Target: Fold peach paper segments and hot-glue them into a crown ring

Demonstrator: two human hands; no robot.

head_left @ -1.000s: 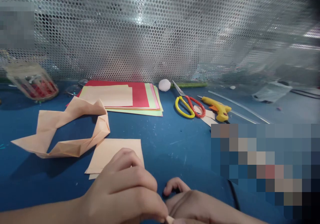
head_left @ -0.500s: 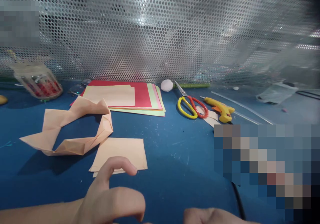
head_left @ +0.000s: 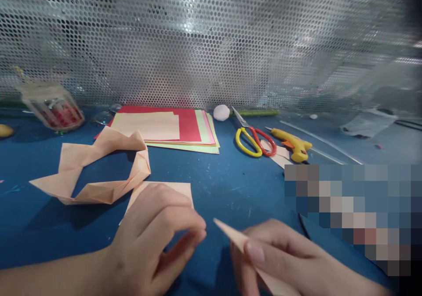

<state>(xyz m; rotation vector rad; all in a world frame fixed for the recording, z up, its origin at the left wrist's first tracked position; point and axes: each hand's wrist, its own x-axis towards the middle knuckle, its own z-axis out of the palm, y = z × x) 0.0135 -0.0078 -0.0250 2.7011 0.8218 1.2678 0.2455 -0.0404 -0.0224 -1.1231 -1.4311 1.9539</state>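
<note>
My right hand (head_left: 290,261) pinches a folded strip of peach paper (head_left: 235,239), thumb on top, its pointed end aimed up and left. My left hand (head_left: 158,239) hovers just left of that tip with fingers curled and slightly apart, holding nothing I can see. Under my left hand lies a flat peach paper square (head_left: 174,189). A chain of folded peach paper pieces (head_left: 95,168) forms an open ring on the blue table (head_left: 231,186), to the left of the square.
A stack of coloured paper sheets (head_left: 184,129) lies at the back. Yellow-and-red scissors (head_left: 253,140) and a yellow glue gun (head_left: 293,144) lie to its right. A white ball (head_left: 220,112) and a jar (head_left: 52,107) stand by the perforated metal wall (head_left: 211,45).
Both hands have come up into view from the bottom edge. My right hand now shows the folded peach strip, and my left hand has moved over the paper square.
</note>
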